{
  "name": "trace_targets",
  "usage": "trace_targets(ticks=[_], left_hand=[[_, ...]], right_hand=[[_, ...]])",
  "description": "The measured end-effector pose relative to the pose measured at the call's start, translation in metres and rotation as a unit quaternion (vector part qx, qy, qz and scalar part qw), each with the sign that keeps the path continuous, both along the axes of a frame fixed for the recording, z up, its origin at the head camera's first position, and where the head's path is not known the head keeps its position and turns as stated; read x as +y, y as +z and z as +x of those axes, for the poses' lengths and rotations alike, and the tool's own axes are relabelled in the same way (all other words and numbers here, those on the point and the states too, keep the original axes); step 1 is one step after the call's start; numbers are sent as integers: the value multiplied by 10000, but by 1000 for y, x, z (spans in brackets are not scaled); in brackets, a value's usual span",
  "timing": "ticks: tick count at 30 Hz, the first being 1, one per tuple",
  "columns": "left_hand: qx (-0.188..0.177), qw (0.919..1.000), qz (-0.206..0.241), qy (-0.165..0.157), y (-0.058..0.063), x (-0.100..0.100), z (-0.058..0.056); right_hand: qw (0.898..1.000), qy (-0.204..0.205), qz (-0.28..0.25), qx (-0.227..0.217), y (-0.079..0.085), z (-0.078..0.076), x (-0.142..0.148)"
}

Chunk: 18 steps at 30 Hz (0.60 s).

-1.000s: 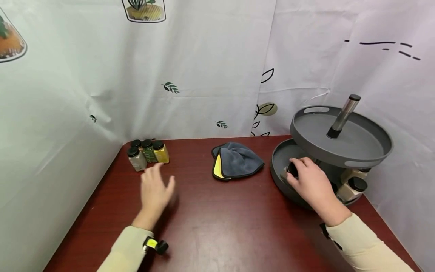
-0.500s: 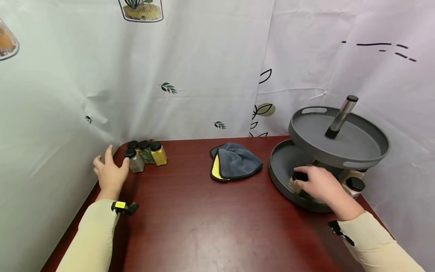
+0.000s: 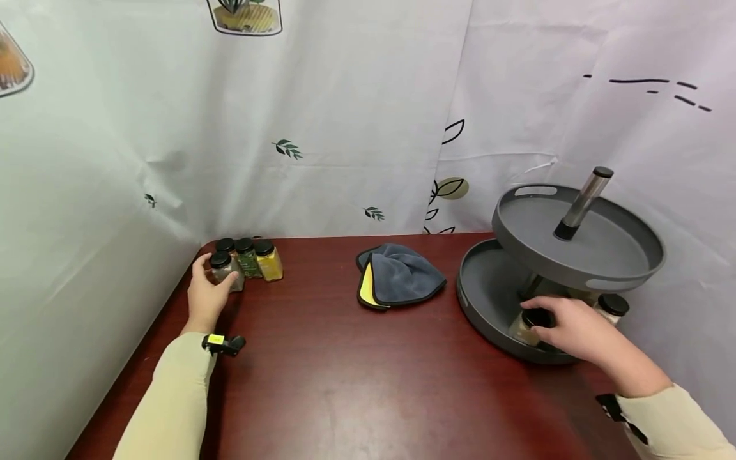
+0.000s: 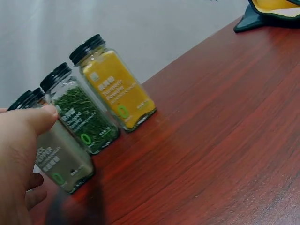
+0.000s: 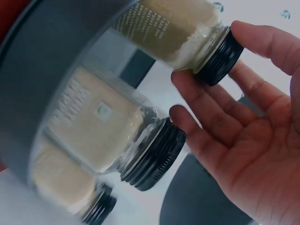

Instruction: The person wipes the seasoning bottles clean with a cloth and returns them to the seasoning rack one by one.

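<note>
In the head view my left hand [image 3: 208, 299] has its thumb and fingers around a black pepper jar [image 4: 65, 157] with a black lid, standing on the table. The left wrist view shows the thumb pressed near the jar's neck. Close beside it stand a jar of green herb flakes [image 4: 84, 110] and a turmeric powder jar [image 4: 117, 89]; another lid shows behind. On the right, my right hand [image 3: 583, 327] pinches the black lid of a spice jar [image 5: 180, 33] with pale brown powder, on the lower tier [image 3: 483, 284] of a grey two-tier turntable.
The upper tier [image 3: 531, 220] overhangs part of the lower one, with a metal post [image 3: 583, 201] rising through it. A white pepper jar [image 5: 98, 122] and another pale jar [image 5: 61, 176] stand beside the right hand. A grey-yellow cloth [image 3: 405, 275] lies at the back middle.
My left hand has moved left and forward to the black pepper jar and closed around it. The right hand and its jar have shifted right and nearer along the lower tier.
</note>
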<state>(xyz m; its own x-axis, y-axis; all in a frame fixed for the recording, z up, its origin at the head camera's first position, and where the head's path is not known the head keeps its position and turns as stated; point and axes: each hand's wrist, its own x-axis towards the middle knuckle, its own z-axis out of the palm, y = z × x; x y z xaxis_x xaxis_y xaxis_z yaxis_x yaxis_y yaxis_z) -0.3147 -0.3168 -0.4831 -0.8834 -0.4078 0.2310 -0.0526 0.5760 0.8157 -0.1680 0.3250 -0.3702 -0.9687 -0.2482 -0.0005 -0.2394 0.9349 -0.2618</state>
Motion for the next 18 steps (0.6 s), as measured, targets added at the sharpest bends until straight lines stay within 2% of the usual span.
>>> trace_targets(ticks=[4, 6, 10, 12, 14, 16, 18], left_hand=[[141, 9998, 94, 133, -1, -4, 10], [203, 9997, 49, 151, -2, -7, 17], [384, 9989, -279, 23, -7, 0, 29], [513, 9978, -374, -190, -10, 17, 36], [629, 9958, -417, -512, -13, 42, 45], [703, 9918, -423, -977, -18, 75, 55], [759, 9841, -555, -1510, -21, 112, 67]], right_hand=[[9998, 202, -85, 16, 0, 6, 8], [9988, 386, -166, 242, -2, 11, 4], [9931, 681, -366, 879, -5, 19, -32], [9910, 798, -486, 956, -7, 16, -60], [9912, 860, -591, 819, -9, 4, -89], [9924, 899, -657, 525, -13, -17, -116], [9939, 778, -747, 209, -21, -46, -137]])
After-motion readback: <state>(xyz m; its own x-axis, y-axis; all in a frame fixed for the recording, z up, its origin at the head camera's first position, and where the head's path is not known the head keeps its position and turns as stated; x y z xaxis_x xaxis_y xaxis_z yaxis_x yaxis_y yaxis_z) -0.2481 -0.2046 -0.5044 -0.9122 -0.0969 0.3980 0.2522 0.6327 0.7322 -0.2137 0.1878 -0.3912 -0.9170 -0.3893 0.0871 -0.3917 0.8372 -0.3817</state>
